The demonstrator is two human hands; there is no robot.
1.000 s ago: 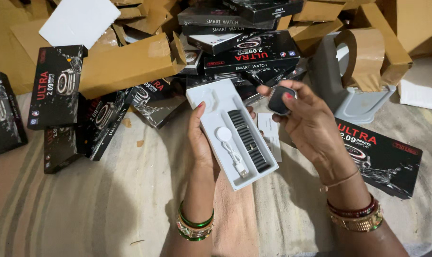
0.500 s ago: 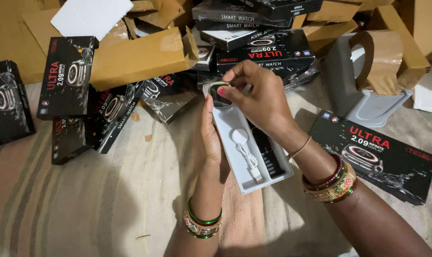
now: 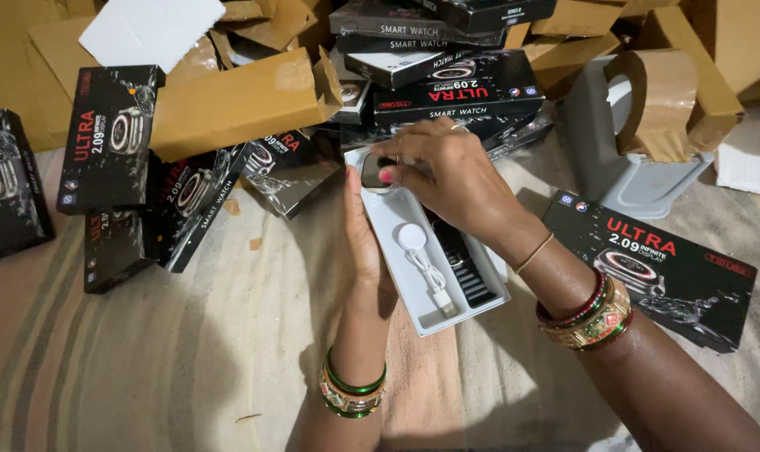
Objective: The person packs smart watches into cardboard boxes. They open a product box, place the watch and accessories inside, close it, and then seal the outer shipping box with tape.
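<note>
1. White tray (image 3: 413, 280) at frame centre holds white charging cable (image 3: 422, 255) and black strap (image 3: 468, 272).
2. Left hand (image 3: 361, 243) cups tray's 9 o'clock edge, fingers spread.
3. Right hand (image 3: 455, 172) at 12 o'clock pinches watch face (image 3: 376, 172) into tray.
4. Black boxes (image 3: 108, 138) and tape dispenser (image 3: 639, 142) lie around.
</note>
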